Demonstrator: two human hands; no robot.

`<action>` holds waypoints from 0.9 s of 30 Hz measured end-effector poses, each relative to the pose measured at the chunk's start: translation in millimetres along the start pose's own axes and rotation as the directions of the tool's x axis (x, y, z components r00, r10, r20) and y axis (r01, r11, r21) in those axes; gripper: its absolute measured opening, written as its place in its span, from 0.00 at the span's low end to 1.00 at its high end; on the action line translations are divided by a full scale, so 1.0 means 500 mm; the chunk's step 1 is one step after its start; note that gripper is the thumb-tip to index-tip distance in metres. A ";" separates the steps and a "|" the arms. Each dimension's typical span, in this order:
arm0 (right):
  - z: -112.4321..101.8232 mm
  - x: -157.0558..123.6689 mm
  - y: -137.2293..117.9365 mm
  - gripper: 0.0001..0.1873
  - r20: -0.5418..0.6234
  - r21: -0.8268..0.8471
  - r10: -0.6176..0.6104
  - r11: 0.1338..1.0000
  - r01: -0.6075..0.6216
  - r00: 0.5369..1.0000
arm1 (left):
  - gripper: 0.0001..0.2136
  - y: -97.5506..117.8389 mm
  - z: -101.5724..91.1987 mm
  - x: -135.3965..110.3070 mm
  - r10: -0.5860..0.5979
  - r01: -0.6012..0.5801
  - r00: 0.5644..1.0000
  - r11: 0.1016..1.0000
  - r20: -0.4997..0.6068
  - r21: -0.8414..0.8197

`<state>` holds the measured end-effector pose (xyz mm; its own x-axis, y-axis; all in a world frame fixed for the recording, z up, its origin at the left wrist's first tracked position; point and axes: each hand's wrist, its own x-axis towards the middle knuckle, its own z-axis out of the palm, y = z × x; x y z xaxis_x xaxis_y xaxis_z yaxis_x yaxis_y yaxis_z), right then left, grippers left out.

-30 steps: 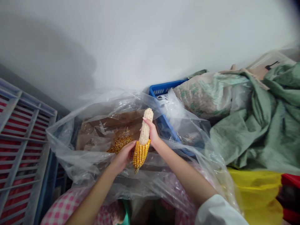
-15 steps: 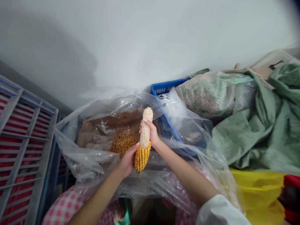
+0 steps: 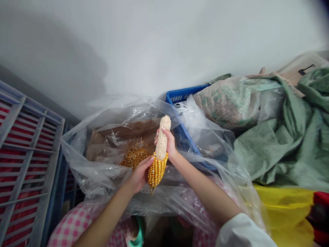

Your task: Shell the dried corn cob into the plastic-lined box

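Note:
I hold a corn cob (image 3: 160,154) upright over a clear plastic bag (image 3: 102,171). Its upper half is bare and pale; its lower half still carries yellow kernels. My right hand (image 3: 168,142) is wrapped around the bare upper part from behind. My left hand (image 3: 140,174) grips the kernelled lower part, thumb against the kernels. Below and to the left, a heap of loose kernels (image 3: 135,156) lies inside the bag on brown paper.
A grey slatted crate (image 3: 25,154) with red contents stands at the left. A blue basket (image 3: 181,97), printed sacks (image 3: 231,103) and green cloth (image 3: 288,144) pile up at the right, with a yellow bag (image 3: 285,212) below. A white wall is behind. Pink checked fabric (image 3: 69,226) lies near my lap.
The cob and both hands have shifted slightly right and up in view; the grip is unchanged. The bare part of the cob looks about the same length.

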<state>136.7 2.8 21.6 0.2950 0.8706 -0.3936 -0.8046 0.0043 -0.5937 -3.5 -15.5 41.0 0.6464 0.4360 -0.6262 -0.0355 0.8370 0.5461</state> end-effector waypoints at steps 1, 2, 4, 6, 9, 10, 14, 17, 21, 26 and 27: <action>0.000 0.000 0.001 0.16 0.002 0.003 -0.002 1.000 0.002 1.000 | 0.14 -0.003 0.000 -0.001 0.024 -0.024 1.000 1.000 -0.006 0.008; -0.001 0.001 0.002 0.16 0.000 0.002 -0.004 1.000 0.004 1.000 | 0.14 -0.006 -0.001 -0.001 0.039 -0.039 0.999 0.999 -0.014 0.011; -0.001 0.001 0.007 0.16 -0.011 -0.003 -0.012 1.000 0.012 1.000 | 0.14 -0.012 -0.002 -0.002 0.059 -0.059 0.997 0.998 -0.041 0.012; -0.001 0.001 0.012 0.16 -0.019 -0.009 -0.027 1.000 0.027 0.999 | 0.14 -0.016 -0.002 -0.002 0.071 -0.070 0.995 0.997 -0.069 0.014; -0.002 0.001 0.019 0.16 -0.034 -0.030 -0.037 0.999 0.036 0.999 | 0.14 -0.019 -0.001 -0.003 0.087 -0.085 0.991 0.996 -0.099 0.028; -0.002 0.001 0.020 0.16 -0.045 -0.038 -0.038 0.999 0.036 0.998 | 0.14 -0.020 -0.001 -0.003 0.094 -0.091 0.990 0.995 -0.106 0.033; -0.002 -0.001 0.026 0.16 -0.081 -0.061 -0.026 0.998 0.021 0.996 | 0.12 -0.022 0.002 -0.001 0.110 -0.104 0.985 0.993 -0.132 0.055; 0.001 -0.005 0.029 0.17 -0.089 -0.075 -0.032 0.997 0.025 0.996 | 0.12 -0.022 0.006 0.000 0.097 -0.086 0.981 0.994 -0.166 0.071; 0.008 -0.010 0.024 0.17 -0.069 -0.133 -0.063 0.990 0.054 0.996 | 0.17 -0.016 0.009 0.006 0.038 -0.018 0.977 0.995 -0.208 0.095; 0.015 -0.014 0.017 0.21 -0.024 -0.367 -0.098 0.926 0.082 0.995 | 0.23 -0.010 -0.016 0.029 0.222 -0.175 0.939 0.966 -0.262 0.190; 0.015 -0.013 0.016 0.21 -0.054 -0.402 -0.117 0.912 0.085 0.992 | 0.22 -0.010 -0.023 0.034 0.271 -0.224 0.929 0.954 -0.252 0.198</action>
<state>124.4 0.7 24.5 0.4146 0.8361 -0.3592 -0.5012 -0.1197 -0.8570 -1.4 -8.5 21.1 0.3985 0.7151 -0.5744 -0.0275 0.6353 0.7718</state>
